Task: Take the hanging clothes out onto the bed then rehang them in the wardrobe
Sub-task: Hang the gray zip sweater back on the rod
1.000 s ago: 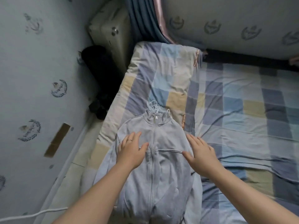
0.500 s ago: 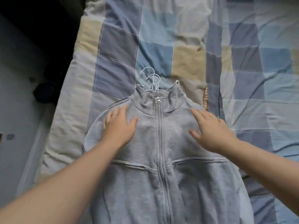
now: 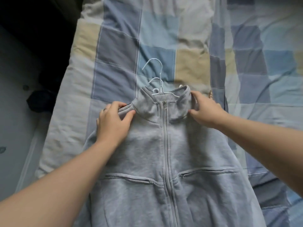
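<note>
A light grey zip-up jacket (image 3: pixel 165 153) lies front-up on the bed, its stand-up collar pointing away from me. White wire hangers (image 3: pixel 157 82) poke out of the collar, their hooks resting on the quilt. My left hand (image 3: pixel 113 123) pinches the jacket's left shoulder seam beside the collar, thumb and fingers curled on the fabric. My right hand (image 3: pixel 205 110) grips the right shoulder next to the collar in the same way. The zipper is closed up to the neck.
The bed is covered by a checked quilt (image 3: pixel 193 46) in blue, grey and beige squares. A pale floor strip (image 3: pixel 14 128) runs along the bed's left edge, with a dark object (image 3: pixel 39 100) on it and deep shadow at the top left.
Both hands slid up from the jacket's chest to its shoulders and closed on the fabric at either side of the collar. The view moved closer to the jacket.
</note>
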